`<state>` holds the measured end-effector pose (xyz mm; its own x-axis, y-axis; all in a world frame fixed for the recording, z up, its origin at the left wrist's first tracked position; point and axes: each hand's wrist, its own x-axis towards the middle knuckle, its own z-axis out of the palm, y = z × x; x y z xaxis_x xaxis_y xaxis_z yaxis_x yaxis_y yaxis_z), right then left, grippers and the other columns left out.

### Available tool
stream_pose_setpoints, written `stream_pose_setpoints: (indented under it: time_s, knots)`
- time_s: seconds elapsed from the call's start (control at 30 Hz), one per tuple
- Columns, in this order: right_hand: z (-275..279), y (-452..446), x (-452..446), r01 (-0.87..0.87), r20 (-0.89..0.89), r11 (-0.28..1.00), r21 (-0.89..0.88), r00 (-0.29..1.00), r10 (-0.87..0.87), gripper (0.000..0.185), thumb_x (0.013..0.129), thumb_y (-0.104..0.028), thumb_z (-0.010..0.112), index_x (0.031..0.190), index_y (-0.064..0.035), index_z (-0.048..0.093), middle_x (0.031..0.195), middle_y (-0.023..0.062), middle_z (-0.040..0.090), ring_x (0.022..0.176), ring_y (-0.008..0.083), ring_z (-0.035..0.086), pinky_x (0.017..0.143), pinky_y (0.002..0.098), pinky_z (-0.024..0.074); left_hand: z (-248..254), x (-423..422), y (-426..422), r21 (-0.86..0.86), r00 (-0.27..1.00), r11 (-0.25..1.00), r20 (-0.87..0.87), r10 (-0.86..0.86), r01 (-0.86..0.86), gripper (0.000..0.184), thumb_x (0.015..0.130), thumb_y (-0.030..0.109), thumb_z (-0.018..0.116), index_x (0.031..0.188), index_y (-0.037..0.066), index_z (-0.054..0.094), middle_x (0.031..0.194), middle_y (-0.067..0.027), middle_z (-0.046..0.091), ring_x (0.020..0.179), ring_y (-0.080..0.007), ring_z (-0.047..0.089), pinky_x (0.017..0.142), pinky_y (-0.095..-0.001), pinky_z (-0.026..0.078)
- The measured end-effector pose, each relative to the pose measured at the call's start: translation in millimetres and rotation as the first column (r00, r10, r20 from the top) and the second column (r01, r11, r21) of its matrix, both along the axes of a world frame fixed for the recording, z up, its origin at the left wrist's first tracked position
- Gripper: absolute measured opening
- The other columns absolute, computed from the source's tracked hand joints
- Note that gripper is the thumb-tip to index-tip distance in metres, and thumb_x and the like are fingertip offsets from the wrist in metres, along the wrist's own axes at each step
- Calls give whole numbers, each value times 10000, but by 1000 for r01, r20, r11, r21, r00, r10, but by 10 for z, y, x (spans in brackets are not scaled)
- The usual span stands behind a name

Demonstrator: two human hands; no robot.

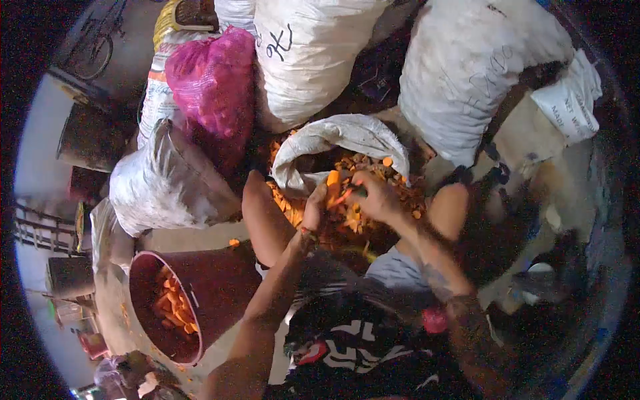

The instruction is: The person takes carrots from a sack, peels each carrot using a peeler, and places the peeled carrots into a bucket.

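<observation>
My left hand (315,208) is closed around an orange carrot (334,179), which points up and away from me. Close by on the right, my right hand (377,199) has its fingers curled round a small red-orange tool (344,197), held against the carrot side; blur hides its exact kind. Both hands are above a heap of orange peelings (357,219) between my knees. Just beyond them lies an open white sack (347,131) with its rim rolled back, holding dark matter and orange bits. A cut orange piece (387,161) rests near the sack's right rim.
At my left a dark red bucket (227,300) leans, with several orange pieces inside. A pink mesh sack (212,87), a tied white sack (167,180) and large full white sacks (303,60) (467,80) stand around the front. One orange bit (234,243) lies on the floor.
</observation>
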<state>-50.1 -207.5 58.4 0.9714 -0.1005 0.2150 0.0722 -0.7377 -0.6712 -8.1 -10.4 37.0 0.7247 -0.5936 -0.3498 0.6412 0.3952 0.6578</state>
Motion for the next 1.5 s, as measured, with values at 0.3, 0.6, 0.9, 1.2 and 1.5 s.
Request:
stream_pose_setpoints:
  time_s: [0.3, 0.6, 0.9, 1.2, 1.5]
  knots:
    - [12, 28, -46, 15, 63, 998, 55, 998, -19, 513, 764, -347, 744, 1134, -52, 546, 1135, 220, 586, 1060, 315, 582, 866, 417, 460, -187, -35, 48, -74, 997, 996, -66, -46, 41, 476, 923, 288, 438, 1329, 39, 431, 1016, -53, 598, 817, -162, 584, 711, -279, 496]
    - [-10, 36, 10, 107, 129, 991, 80, 985, -116, 423, 773, -257, 729, 1039, 9, 536, 1007, 159, 648, 946, 320, 626, 773, 417, 482, -149, -1, 98, -86, 997, 994, -31, -77, 74, 427, 937, 290, 443, 1252, 7, 497, 1023, -61, 609, 853, -164, 582, 755, -293, 476]
    - [-406, -226, 224, 131, 246, 983, 130, 956, -160, 396, 766, -191, 749, 1022, 16, 529, 929, 155, 645, 838, 260, 629, 736, 387, 491, -130, -32, 84, 6, 996, 1000, 94, -3, 3, 389, 927, 287, 447, 1169, -4, 533, 959, -66, 608, 798, -146, 583, 679, -289, 475]
    - [-196, -274, 230, 241, -31, 844, 479, 965, -259, 281, 826, -176, 688, 1002, -30, 526, 899, 101, 651, 892, 176, 631, 716, 322, 481, -29, -36, 58, -48, 992, 999, -128, -15, 9, 374, 914, 302, 450, 1120, 4, 542, 860, -53, 609, 711, -140, 579, 605, -264, 460]
    - [-62, -244, 203, 293, -61, 847, 444, 953, -298, 321, 730, -185, 752, 949, -28, 578, 835, 91, 627, 861, 200, 596, 788, 358, 450, -157, -19, 76, 30, 1000, 999, -12, -27, 27, 426, 890, 250, 470, 1226, -7, 515, 1069, -83, 609, 924, -182, 586, 793, -289, 473]
